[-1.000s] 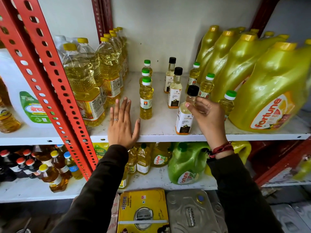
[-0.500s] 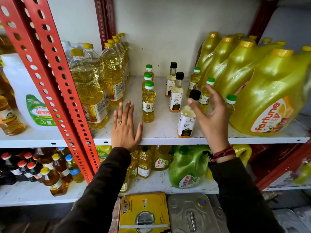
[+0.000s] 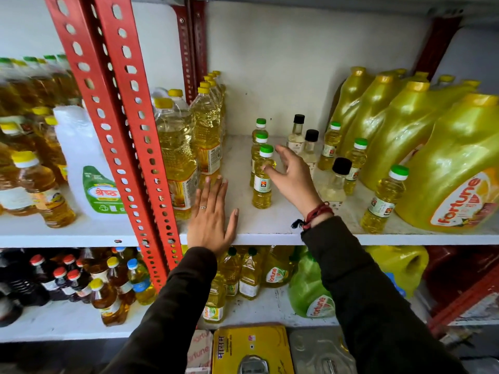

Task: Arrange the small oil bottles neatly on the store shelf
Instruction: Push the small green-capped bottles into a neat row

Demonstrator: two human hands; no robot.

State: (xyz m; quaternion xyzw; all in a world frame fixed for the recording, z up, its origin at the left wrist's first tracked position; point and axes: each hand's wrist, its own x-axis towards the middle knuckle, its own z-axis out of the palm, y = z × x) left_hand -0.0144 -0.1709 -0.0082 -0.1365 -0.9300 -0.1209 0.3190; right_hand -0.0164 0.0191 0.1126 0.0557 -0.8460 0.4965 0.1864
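Note:
Small oil bottles stand in three front-to-back rows on the white shelf (image 3: 270,230). The left row has green caps, and its front bottle (image 3: 262,182) is touched at the shoulder by the fingertips of my right hand (image 3: 293,178), which is open with fingers spread. The middle row has black caps, with its front bottle (image 3: 336,182) just right of my right wrist. A right row of green-capped bottles ends at the front bottle (image 3: 383,199). My left hand (image 3: 212,220) lies flat and open on the shelf's front edge, left of the rows.
Tall yellow-capped oil bottles (image 3: 175,155) stand close on the left beside red perforated uprights (image 3: 121,125). Big yellow Fortune jugs (image 3: 456,168) crowd the right side. Several more bottles and a green jug (image 3: 310,290) fill the lower shelf. Tins (image 3: 251,349) sit below.
My right hand let go of the front black-capped bottle and swung left to the front green-capped bottle of the left row. My left hand stayed flat on the shelf edge.

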